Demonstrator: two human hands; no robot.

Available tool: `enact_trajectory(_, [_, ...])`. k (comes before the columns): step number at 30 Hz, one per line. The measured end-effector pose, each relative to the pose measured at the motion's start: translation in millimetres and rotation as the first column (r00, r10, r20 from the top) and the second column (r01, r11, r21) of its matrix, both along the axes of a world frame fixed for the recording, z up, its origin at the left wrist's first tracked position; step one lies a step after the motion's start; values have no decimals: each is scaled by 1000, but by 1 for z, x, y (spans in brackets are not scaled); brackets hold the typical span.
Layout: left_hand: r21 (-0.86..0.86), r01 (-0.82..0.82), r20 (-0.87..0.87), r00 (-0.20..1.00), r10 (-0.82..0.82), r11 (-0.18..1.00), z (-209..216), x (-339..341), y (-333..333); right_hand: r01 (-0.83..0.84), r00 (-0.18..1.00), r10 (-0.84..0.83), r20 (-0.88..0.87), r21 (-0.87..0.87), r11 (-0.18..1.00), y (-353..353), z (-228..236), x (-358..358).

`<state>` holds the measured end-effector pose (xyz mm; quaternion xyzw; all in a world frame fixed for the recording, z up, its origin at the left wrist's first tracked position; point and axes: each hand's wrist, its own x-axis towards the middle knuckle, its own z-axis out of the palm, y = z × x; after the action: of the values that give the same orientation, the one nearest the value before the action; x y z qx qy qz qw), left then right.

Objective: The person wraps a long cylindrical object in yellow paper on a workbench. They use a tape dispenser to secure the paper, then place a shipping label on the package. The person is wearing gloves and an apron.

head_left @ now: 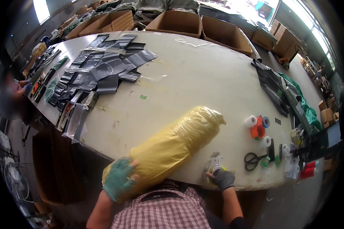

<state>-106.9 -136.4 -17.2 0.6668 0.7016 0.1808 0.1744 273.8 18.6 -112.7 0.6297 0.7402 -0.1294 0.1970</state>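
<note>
Plaid shirt (158,210) prob. touches yellow pkg (176,141) under L hand (119,178)

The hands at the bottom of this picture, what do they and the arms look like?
The left hand wears a teal-green glove that leaves some fingertips bare. The right hand has a dark grey glove. Both gloves end around the wrist. The forearms are bare in view, apart from a dark sleeve low on the right one.
</note>
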Motion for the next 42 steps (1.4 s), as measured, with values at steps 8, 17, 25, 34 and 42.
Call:
enact_trajectory(8, [-222, 697, -528, 502, -685, 682, -73, 86, 45, 191, 940, -159, -303, 81, 978, -30, -41, -9])
enact_trajectory(17, [-377, 428, 865, -154, 477, 821, 26, 45, 67, -478, -22, -124, -992, -99, 873, -90, 105, -26])
enact_trajectory(25, [-467, 639, 881, 277, 384, 611, 54, 20, 63, -674, 98, 190, -977, 75, 735, -98, 106, -65])
enact_trajectory(34, [-510, 670, 860, 393, 325, 540, 36, -3, 63, -565, 207, 263, -942, 105, 819, -113, 134, -86])
enact_trajectory(42, [-476, 684, 877, 324, 355, 553, 44, 1, 65, -589, 247, 236, -940, 48, 807, -123, 133, -84])
